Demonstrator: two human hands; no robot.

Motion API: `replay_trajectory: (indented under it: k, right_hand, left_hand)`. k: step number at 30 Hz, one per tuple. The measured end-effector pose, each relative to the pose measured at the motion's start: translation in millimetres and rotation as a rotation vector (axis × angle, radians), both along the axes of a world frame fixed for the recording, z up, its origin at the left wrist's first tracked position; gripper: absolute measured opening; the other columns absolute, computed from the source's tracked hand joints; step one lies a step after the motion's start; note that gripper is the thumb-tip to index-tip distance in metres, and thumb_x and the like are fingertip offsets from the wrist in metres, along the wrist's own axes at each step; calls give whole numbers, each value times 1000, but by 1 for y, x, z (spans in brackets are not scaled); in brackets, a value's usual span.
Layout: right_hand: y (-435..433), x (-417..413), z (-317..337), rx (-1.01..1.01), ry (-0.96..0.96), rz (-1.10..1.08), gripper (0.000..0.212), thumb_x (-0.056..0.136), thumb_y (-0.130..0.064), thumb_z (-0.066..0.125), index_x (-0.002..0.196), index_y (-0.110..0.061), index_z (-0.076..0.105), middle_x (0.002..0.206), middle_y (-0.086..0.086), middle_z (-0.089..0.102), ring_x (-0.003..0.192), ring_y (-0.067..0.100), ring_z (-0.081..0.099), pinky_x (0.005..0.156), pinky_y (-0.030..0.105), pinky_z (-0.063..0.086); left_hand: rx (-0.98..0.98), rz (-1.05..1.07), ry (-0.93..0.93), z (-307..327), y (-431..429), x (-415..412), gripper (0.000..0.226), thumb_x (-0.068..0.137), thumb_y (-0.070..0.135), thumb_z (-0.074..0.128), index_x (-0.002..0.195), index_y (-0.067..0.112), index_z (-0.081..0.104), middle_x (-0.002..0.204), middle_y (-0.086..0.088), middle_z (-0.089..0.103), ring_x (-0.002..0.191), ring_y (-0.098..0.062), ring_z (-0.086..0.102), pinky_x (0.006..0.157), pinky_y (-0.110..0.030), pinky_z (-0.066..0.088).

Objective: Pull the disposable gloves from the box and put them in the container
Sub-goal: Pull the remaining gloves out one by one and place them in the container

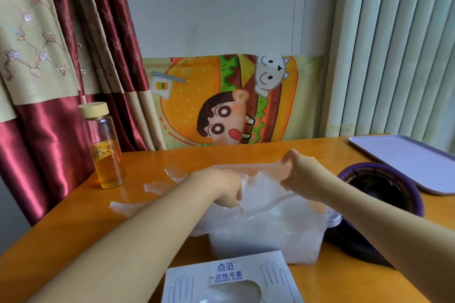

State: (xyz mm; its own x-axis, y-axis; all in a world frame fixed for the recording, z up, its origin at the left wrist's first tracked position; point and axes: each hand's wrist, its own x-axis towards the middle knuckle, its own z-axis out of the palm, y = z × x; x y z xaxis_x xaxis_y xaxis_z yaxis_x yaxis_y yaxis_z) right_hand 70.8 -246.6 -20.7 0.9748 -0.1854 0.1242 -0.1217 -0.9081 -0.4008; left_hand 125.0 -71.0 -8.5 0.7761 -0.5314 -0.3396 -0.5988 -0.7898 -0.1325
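A person's two bare arms reach over an orange wooden tabletop (73,241). In the middle stands a clear rectangular plastic container (332,219), heaped with translucent plastic disposable gloves (266,229) that spill over its rim. The left hand (221,187) is at the container's far left edge, its fingers (237,198) curled down into the heap and gripping the film. The right hand (302,174) is just above the container, thumb and fingers pinching one stretched glove (261,187) that spans between both hands. Loose gloves (128,206) lie on the tabletop left of the container. Nearest the viewer lies a white cardboard glove box (231,275) with blue print, a glove showing in its oval opening. A glass bottle of amber liquid (105,150) stands far left. A dark round tub with a purple rim (416,194) sits right of the container, with a lilac tray (403,157) behind it.
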Motion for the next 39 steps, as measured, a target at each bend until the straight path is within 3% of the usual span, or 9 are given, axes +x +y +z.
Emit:
replay_trajectory:
  k: [5,10,14,18,22,26,32,34,39]
  right_hand:
    - [3,-11,8,-611,-196,101,56,91,-28,60,139,-20,31,118,2,58,109,24,52,80,31,45]
    - [22,4,6,-299,199,458,49,88,-29,64,134,-20,49,125,-3,60,102,11,54,88,20,43]
    - [17,21,-19,-392,459,457,63,92,-38,56,146,-16,31,144,3,43,128,22,43,109,32,35]
    - [13,27,-29,-445,534,424,72,92,-39,58,149,-16,21,144,8,38,126,26,43,105,37,37]
    - [14,28,-29,-443,529,402,74,91,-37,59,150,-21,17,143,9,34,123,29,45,102,39,41]
    - [12,30,-28,-585,543,352,74,93,-39,56,151,-19,14,150,11,28,131,32,38,103,38,37]
    - [17,38,-39,-596,696,317,73,99,-35,42,151,-30,-10,158,13,7,142,37,18,111,45,25]
    - [17,38,-38,-594,706,307,74,98,-40,42,150,-32,-11,158,12,7,141,37,20,111,46,26]
    - [19,19,-7,-357,692,335,92,80,-53,66,151,-32,11,148,4,35,115,25,54,79,30,56]
  left_hand:
    - [-73,203,165,-19,-24,14,52,97,20,54,147,15,38,154,-10,30,133,-31,40,98,-36,41]
    - [-106,135,91,-18,-30,8,50,98,15,53,146,18,39,152,-6,33,128,-29,44,100,-34,42]
    - [-71,6,-81,1,-12,1,37,91,42,60,125,27,62,127,3,59,111,-20,56,91,-35,50]
    - [24,-47,5,11,-16,-8,49,89,55,55,125,22,63,122,3,62,107,-18,59,90,-33,51]
    - [275,66,54,-18,-34,4,45,100,18,44,145,15,41,149,-8,39,119,-31,48,96,-38,43]
    - [335,206,59,-27,-39,0,45,105,14,31,149,13,30,157,-10,24,140,-31,27,109,-38,29]
    - [384,144,44,-24,-39,-12,41,102,7,31,141,5,43,118,-13,47,95,-25,47,89,-30,38]
    - [375,91,45,-16,-33,-12,40,100,5,37,138,4,46,128,-13,52,93,-25,48,94,-34,41]
    - [73,27,21,29,-2,-13,72,89,57,55,146,18,37,146,1,44,129,-20,44,105,-34,38]
